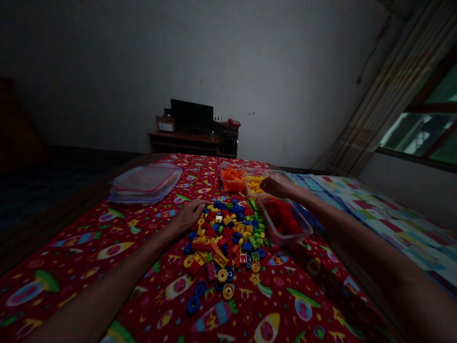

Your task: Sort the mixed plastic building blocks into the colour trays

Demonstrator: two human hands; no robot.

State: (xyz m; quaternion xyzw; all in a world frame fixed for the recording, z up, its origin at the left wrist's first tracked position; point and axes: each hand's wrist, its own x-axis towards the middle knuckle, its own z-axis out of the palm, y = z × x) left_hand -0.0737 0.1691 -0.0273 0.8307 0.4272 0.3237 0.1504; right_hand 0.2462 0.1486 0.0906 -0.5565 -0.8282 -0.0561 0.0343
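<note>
A heap of mixed toy building bricks and wheels (228, 231) in several colours lies on the red patterned cloth (143, 295). At the heap's left edge rests my left hand (189, 214), its fingers stretched out towards the bricks and holding nothing that I can see. My right hand (276, 186) is over the right side of a clear container of yellow bricks (255, 183). Its fingers are curled together and point down; whatever they hold is hidden. Below that hand stands a clear container of red bricks (283, 219), and further left a container of orange pieces (233, 177).
Stacked clear lids (146, 183) with coloured rims lie at the left of the cloth. Dark blue pieces (310, 216) show behind the red container. A checked cloth (389, 214) covers the surface on the right. Beyond stands a desk (183, 140) with a monitor (192, 116).
</note>
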